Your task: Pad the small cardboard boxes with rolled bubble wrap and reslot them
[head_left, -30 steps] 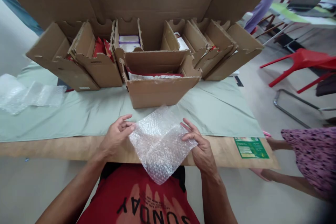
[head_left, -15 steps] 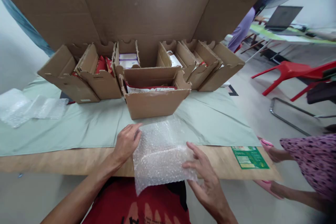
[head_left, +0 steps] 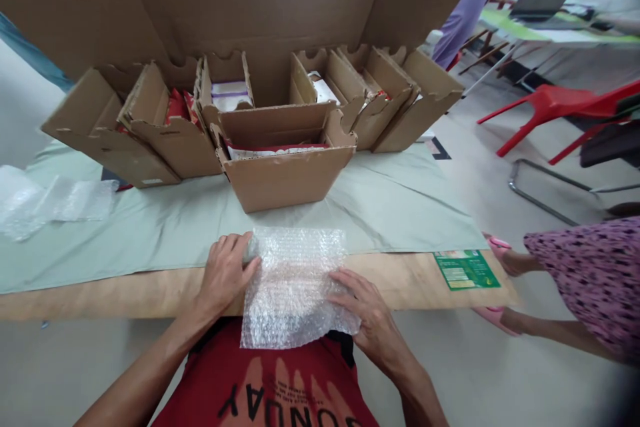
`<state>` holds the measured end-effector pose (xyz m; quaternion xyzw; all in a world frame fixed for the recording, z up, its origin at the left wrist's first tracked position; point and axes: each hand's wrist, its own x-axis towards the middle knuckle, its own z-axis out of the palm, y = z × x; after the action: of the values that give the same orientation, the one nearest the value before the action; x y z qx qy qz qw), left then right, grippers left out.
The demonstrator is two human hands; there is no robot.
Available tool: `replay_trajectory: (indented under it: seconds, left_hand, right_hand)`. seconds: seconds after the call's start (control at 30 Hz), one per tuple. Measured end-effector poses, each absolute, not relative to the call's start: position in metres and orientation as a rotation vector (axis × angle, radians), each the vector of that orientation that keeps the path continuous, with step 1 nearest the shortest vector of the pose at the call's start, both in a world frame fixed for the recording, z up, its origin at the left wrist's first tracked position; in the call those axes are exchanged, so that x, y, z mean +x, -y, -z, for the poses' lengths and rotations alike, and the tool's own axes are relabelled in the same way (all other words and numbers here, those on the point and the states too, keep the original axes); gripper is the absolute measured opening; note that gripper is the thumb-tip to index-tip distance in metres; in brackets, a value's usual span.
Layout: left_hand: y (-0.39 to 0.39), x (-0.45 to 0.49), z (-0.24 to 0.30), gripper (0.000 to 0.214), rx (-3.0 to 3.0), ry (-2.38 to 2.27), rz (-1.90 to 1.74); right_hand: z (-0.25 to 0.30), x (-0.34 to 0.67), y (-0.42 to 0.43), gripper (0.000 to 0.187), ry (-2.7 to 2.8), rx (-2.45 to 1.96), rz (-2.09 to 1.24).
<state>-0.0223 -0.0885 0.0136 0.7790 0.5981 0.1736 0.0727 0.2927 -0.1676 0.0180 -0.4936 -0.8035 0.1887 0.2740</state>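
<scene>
A clear piece of bubble wrap (head_left: 295,287) spans from the table's front edge to my red shirt, its lower part overhanging. My left hand (head_left: 225,273) grips its left edge, thumb and fingers closing on the border. On the right side, my right hand (head_left: 367,310) holds the other edge, fingers on top and the thumb hidden below. Just beyond the wrap stands an open cardboard box (head_left: 285,180) with something white and dark red inside. Whether the wrap is a single sheet or a pouch, I cannot tell.
Several open cardboard bins (head_left: 173,140) line the back before a tall cardboard panel (head_left: 250,7). More bubble wrap (head_left: 75,199) lies left on the green cloth (head_left: 400,213). A green printed card (head_left: 467,270) is at right. Beyond are a red chair (head_left: 560,107) and a person's legs (head_left: 565,330).
The bubble wrap has been straightened and now lies flatter. My right hand has come in against its right edge, fingers closer together. The camera view has shifted slightly.
</scene>
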Motion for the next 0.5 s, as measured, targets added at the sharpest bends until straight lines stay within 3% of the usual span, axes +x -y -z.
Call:
replay_trajectory:
  seconds: [0.1, 0.23, 0.5]
  left_hand:
    - [0.085, -0.010, -0.014, 0.039, 2.317, -1.757, -0.520]
    - [0.077, -0.002, -0.023, 0.035, 2.338, -1.688, -0.772]
    - [0.065, -0.027, -0.019, 0.039, 2.308, -1.872, -0.715]
  right_hand:
    - [-0.021, 0.286, 0.169, 0.025, 2.118, -1.327, -0.457]
    - [-0.026, 0.282, 0.169, 0.028, 2.033, -1.326, -0.311]
    - [-0.025, 0.312, 0.171, 0.061, 2.227, -1.562, -0.258]
